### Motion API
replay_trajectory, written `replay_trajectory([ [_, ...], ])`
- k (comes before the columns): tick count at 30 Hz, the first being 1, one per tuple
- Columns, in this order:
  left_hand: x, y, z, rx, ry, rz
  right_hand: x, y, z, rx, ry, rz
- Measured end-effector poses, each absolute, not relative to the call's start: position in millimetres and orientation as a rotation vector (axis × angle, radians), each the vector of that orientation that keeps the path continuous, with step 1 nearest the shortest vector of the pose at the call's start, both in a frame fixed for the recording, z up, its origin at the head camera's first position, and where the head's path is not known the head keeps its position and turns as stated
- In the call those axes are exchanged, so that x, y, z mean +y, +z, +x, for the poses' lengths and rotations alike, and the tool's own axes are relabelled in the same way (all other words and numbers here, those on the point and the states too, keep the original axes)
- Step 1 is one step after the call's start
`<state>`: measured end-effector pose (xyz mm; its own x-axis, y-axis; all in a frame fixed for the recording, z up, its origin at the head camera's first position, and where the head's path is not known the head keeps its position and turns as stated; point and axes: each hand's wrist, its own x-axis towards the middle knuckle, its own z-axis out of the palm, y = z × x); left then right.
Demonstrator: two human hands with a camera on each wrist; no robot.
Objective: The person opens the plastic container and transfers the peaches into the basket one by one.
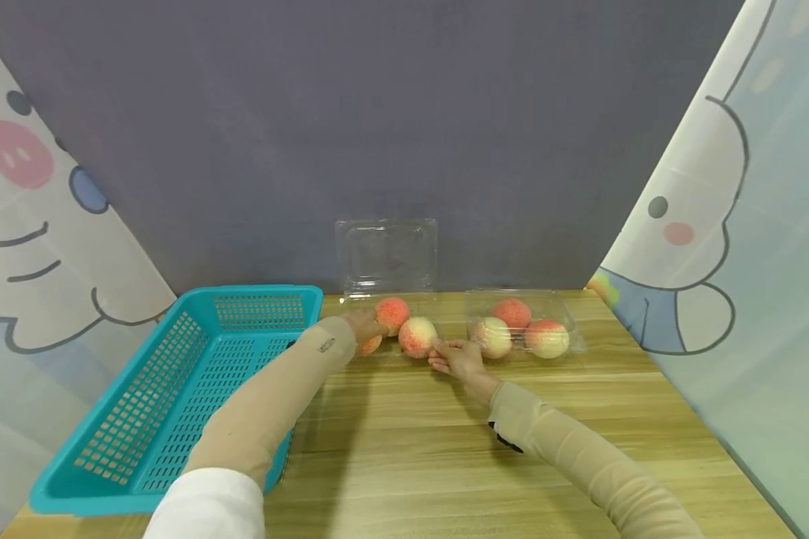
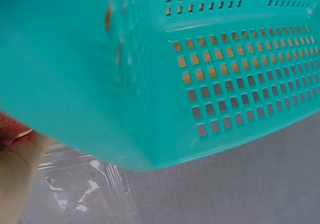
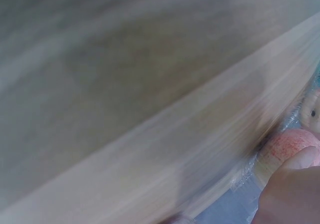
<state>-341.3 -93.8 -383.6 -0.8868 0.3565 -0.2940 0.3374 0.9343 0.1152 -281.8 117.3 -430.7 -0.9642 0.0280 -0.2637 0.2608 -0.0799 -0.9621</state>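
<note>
We are finding three peaches (image 1: pixel 417 337) lying in the open container (image 1: pixel 354 297), its lid (image 1: pixel 387 258) standing behind, presumably allowing access. At the container's left, the left hand (image 1: pixel 364 323) is touching a peach; whether grasping, we cannot tell. At its right, the right hand (image 1: pixel 460 359) is touching another, seemingly steadying it; any pinch we cannot confirm. The basket (image 1: pixel 141 397) is standing left of this container, a second container (image 1: pixel 551 301) right.

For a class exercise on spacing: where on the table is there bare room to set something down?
Bare wood lies between the teal basket and right sleeve, and again between that sleeve and the right-hand curtain. The back is crowded: peaches in an open box, three more in the box beside it.
</note>
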Motion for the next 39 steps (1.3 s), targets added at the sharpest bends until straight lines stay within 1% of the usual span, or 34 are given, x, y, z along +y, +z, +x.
replay_trajectory([
  [3,-96.7,-381.4,-340.0,2.723,-0.252,0.764,116.4,-431.8,-280.3,2.014,-2.170,0.325],
  [5,-97.6,-379.5,-340.0,2.712,-0.420,0.871,116.0,-432.0,-279.8,2.016,-2.167,0.327],
  [9,-97.6,-375.1,-340.5,2.686,-0.702,1.013,116.1,-431.2,-278.8,2.019,-2.162,0.327],
  [11,-98.1,-372.3,-340.5,2.673,-0.757,1.035,116.7,-431.1,-278.1,2.024,-2.160,0.320],
  [15,-100.8,-365.7,-338.8,2.660,-0.622,1.042,117.9,-430.6,-276.2,2.025,-2.152,0.312],
  [22,-103.7,-349.9,-329.2,2.748,-0.436,0.949,117.0,-429.5,-276.7,2.023,-2.151,0.295],
  [27,-99.8,-341.1,-325.1,2.829,-0.332,0.968,117.8,-427.9,-279.4,2.009,-2.164,0.309],
  [39,-95.5,-331.9,-309.2,2.897,-0.383,1.067,118.9,-426.8,-281.2,1.996,-2.158,0.342],
])
